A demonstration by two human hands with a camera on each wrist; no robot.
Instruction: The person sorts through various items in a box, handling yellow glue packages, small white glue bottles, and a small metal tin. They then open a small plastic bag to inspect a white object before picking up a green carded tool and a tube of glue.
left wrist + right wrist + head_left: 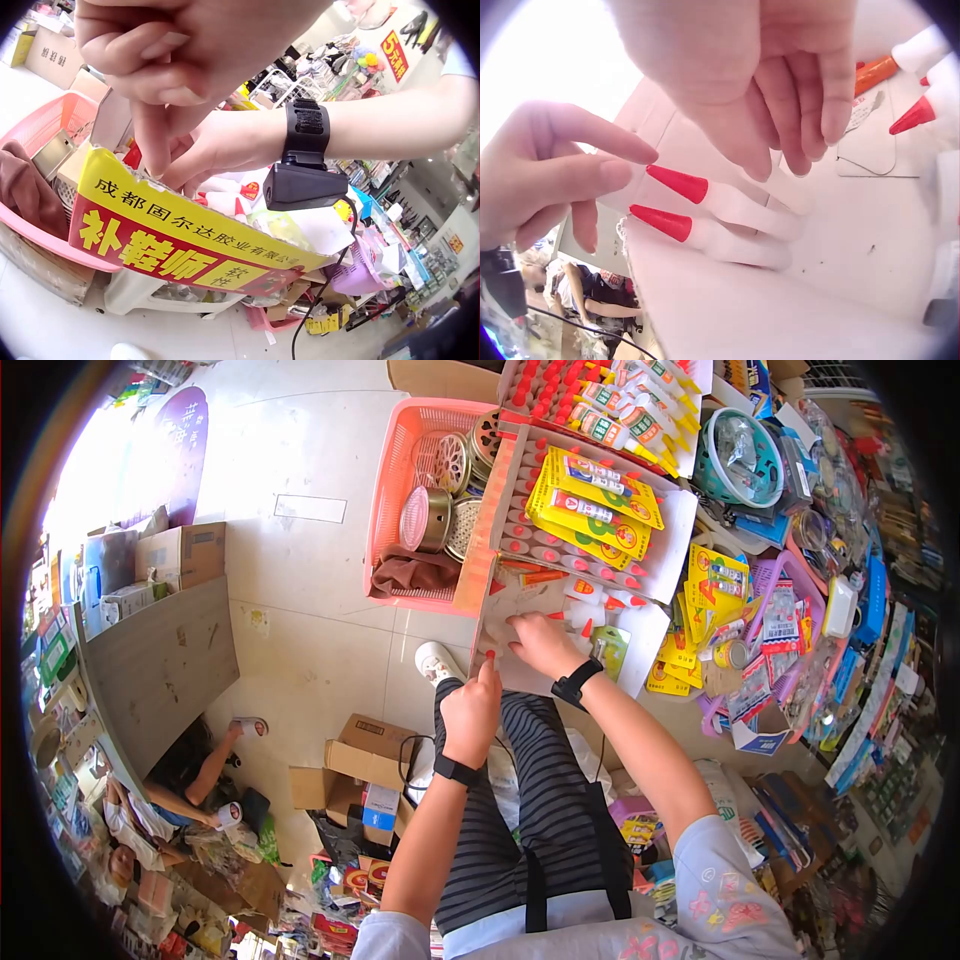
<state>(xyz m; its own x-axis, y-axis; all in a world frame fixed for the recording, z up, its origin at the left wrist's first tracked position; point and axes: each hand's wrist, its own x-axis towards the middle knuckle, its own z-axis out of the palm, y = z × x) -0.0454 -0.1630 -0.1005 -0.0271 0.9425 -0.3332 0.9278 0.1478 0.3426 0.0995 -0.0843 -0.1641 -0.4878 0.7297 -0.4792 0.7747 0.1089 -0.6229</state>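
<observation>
At centre, with left hand (pixel 470 715) loosely open, index fingertip at red cap (pixel 679 185), right hand (pixel 548 648) open near white bottle (pixel 742 208). Possible rolling of bottle from too strong fingertip push.

Reaching forward with both forearms (pixel 421 850), left hand (pixel 472 712) at the box's (pixel 196 225) near left corner, index finger extended, right hand (pixel 548 647) inside, fingers loosely bent

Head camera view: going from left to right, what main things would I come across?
Grey board → pink basket → the person's right hand → green pack → teal basket.
</observation>
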